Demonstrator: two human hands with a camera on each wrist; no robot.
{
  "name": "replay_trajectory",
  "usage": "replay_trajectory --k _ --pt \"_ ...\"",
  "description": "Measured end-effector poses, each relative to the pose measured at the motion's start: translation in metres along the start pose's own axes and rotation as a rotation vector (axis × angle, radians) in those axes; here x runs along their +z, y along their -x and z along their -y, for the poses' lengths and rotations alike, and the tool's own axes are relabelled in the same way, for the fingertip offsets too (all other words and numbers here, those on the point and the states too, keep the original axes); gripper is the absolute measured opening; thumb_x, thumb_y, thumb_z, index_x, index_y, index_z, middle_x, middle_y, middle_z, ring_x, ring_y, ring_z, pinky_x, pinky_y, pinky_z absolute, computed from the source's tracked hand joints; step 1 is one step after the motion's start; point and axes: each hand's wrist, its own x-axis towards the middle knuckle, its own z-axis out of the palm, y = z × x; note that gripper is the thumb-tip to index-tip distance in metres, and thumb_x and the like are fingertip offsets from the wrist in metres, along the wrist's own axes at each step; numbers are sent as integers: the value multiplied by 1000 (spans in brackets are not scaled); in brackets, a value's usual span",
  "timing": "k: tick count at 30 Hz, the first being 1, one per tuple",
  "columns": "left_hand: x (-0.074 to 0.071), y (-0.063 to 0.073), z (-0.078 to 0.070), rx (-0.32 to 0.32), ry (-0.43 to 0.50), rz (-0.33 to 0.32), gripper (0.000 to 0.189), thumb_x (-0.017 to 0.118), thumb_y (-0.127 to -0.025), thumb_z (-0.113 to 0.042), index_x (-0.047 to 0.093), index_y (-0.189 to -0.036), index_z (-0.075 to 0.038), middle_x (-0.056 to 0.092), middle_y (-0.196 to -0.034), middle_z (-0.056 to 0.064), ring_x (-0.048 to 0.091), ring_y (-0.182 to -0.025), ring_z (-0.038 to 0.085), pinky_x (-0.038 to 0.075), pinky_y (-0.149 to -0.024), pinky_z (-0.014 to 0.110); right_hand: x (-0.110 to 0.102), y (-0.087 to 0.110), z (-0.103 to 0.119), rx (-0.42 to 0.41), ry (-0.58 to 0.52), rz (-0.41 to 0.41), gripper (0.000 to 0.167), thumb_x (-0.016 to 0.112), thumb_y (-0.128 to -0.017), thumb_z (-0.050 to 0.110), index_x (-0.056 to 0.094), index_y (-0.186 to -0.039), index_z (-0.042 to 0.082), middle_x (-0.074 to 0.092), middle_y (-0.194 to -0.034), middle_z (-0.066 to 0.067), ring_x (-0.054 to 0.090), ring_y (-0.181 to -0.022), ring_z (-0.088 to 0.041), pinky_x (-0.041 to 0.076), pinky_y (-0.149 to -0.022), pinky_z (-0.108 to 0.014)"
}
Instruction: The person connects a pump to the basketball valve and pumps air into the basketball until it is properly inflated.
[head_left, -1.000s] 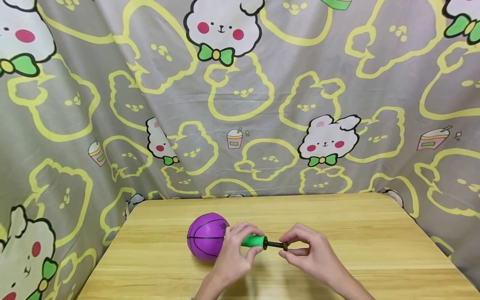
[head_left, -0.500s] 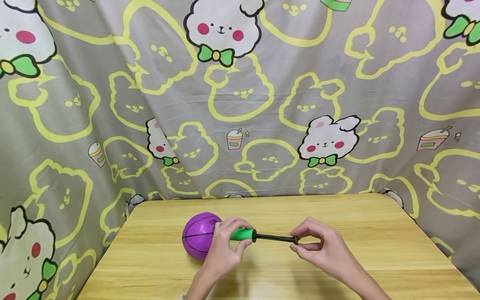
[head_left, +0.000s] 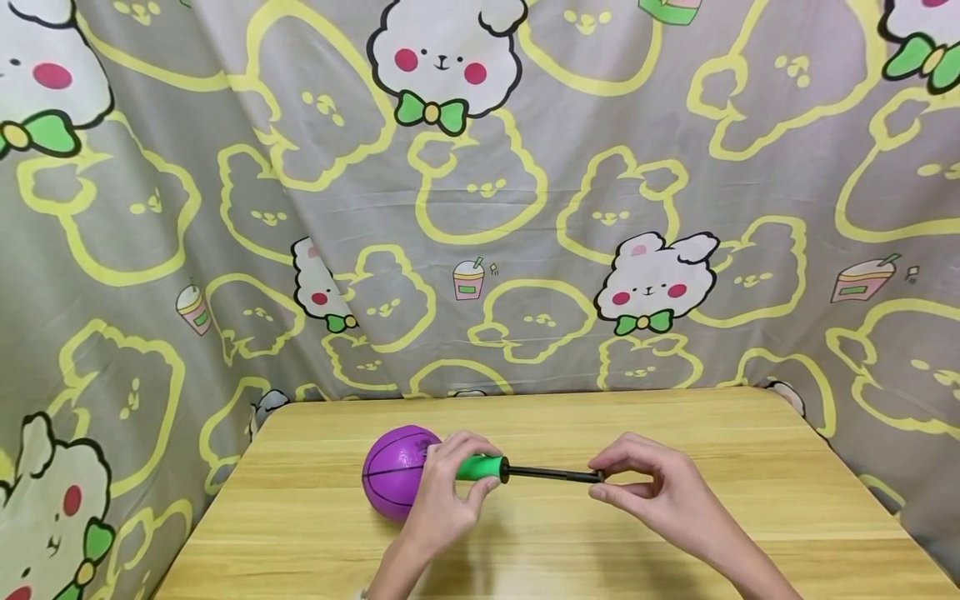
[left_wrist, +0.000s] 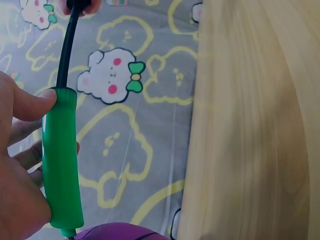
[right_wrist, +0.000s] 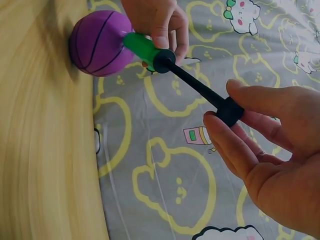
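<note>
A purple ball point(head_left: 397, 471) with black basketball lines stands at the left of the wooden table. My left hand point(head_left: 446, 492) grips the green barrel of a hand pump point(head_left: 480, 468), thumb near its black collar. In the left wrist view, the green barrel point(left_wrist: 62, 160) narrows to a tip that meets the ball point(left_wrist: 117, 232). The pump's black rod is drawn far out to the right. My right hand point(head_left: 660, 483) pinches the black knob at the rod's end between thumb and fingers. In the right wrist view, the knob point(right_wrist: 230, 111) shows plainly between the fingertips.
The wooden table point(head_left: 675, 542) reaches back to a grey curtain point(head_left: 525, 192) printed with bears and drink cups. This curtain also hangs along the left and right sides.
My right hand has moved right, drawing the black rod farther out of the barrel. The left hand, the pump barrel and the ball have shifted slightly left.
</note>
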Motion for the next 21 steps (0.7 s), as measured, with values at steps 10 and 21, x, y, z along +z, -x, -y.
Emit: replay_trajectory --k 10,21 --pt "11 3 -7 -18 28 17 33 81 -77 -6 71 -105 -20 66 -109 -13 60 -108 10 35 -89 43 12 -1 -9 -39 -15 -27 21 83 -83 4 75 -102 10 68 -98 -4 72 -94 -19 61 -69 -38" --pt "23 8 -16 -24 23 57 34 82 -76 -5 70 -104 -20 64 -108 -14 59 -107 10 35 -94 49 31 1 -19 -60 -41 -21 22 84 -81 5 75 -100 11 67 -95 -5 73 -91 -18 61 -67 -36"
